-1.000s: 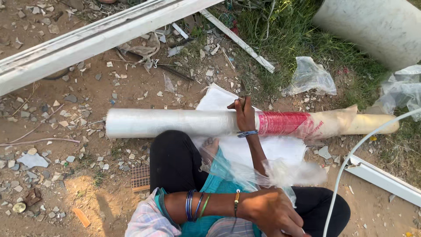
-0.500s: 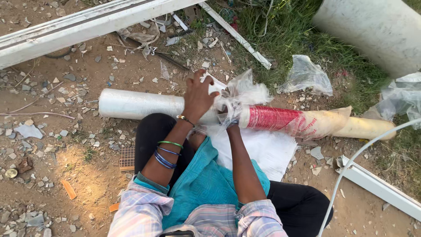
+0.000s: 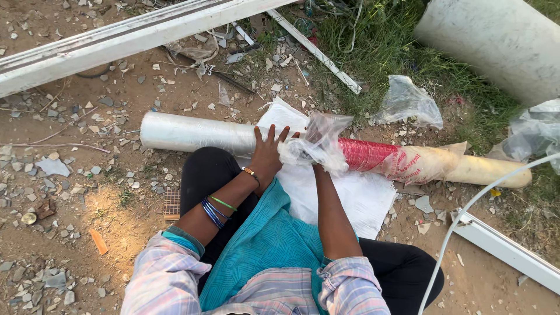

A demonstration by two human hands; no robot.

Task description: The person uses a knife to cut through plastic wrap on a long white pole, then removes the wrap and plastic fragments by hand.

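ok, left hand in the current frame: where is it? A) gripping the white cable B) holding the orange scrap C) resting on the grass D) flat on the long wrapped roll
D: the left hand lies palm-down, fingers spread, on the long wrapped roll, while the right hand clutches crumpled clear plastic beside it.

Left hand (image 3: 268,153) lies flat on the long wrapped roll (image 3: 198,133); right hand (image 3: 303,153), mostly hidden, seemingly grips crumpled plastic film (image 3: 321,143)
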